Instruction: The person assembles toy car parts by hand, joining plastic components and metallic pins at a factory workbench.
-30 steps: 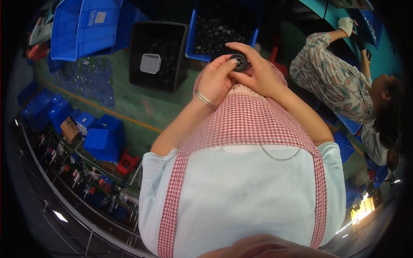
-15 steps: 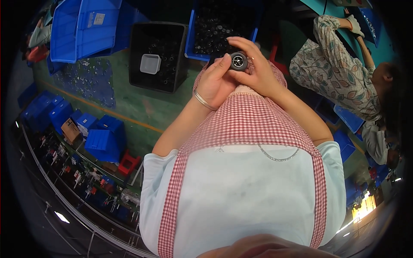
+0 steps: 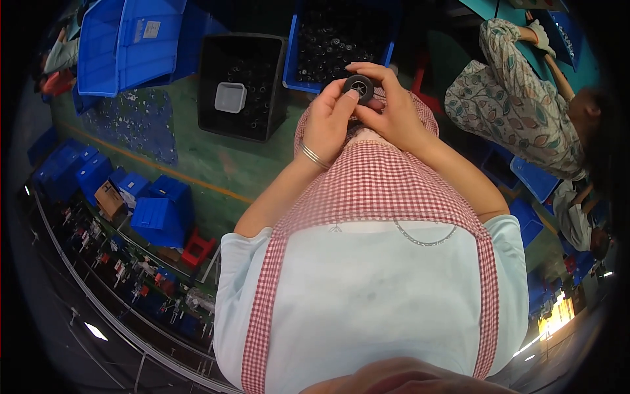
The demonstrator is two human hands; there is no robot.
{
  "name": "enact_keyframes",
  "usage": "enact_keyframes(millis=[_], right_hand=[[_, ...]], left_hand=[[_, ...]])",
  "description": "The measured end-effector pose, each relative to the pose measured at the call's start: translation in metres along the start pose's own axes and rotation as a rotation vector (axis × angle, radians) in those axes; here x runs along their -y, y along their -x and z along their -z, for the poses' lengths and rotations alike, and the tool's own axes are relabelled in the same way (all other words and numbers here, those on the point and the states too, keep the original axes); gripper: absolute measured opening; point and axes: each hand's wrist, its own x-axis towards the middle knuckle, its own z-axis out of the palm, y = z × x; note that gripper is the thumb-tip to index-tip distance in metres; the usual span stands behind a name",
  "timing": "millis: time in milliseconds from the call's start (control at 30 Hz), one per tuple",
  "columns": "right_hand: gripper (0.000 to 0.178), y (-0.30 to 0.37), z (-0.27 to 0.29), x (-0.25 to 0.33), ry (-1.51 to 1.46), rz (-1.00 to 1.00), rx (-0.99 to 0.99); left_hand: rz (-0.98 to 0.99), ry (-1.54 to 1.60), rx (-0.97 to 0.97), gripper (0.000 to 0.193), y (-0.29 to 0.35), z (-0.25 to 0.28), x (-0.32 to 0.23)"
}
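Note:
A small black toy wheel (image 3: 360, 86) with a spoked, metallic-looking hub is held up between my two hands, above my lap. My left hand (image 3: 326, 118) grips it from the left, with the thumb laid across the hub's lower edge. On the other side, my right hand (image 3: 395, 105) has its fingers curled round the wheel's top and right, thumb below. Part of the wheel's rim is hidden behind the fingers. Just beyond my hands stands a blue bin (image 3: 289, 83) holding many similar black wheels.
Left of that bin is a black tub (image 3: 279, 98) with more small black parts and a grey tray (image 3: 230, 97). Stacked blue crates (image 3: 147, 49) stand at far left. A gloved co-worker (image 3: 525, 105) sits at a green table on the right, near a red stool (image 3: 423, 82).
The wheel has shifted slightly up and left and its face has tilted. My left thumb has moved onto the hub, and my left fingers now close round the wheel's side.

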Motion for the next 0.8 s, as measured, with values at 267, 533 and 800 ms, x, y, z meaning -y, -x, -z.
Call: enact_keyframes(millis=[267, 533, 800], right_hand=[[0.049, -0.043, 0.023, 0.012, -0.009, 0.036, 0.027], [0.047, -0.041, 0.023, 0.011, 0.215, 0.295, 0.028], [0.05, -0.004, 0.008, 0.001, -0.157, -0.056, 0.163]], left_hand=[[0.042, -0.071, -0.013, 0.02, -0.029, -0.01, -0.035], [0.013, -0.077, 0.004, 0.024, -0.023, -0.003, -0.028], [0.091, 0.107, -0.036, 0.022, -0.001, 0.004, -0.007]])
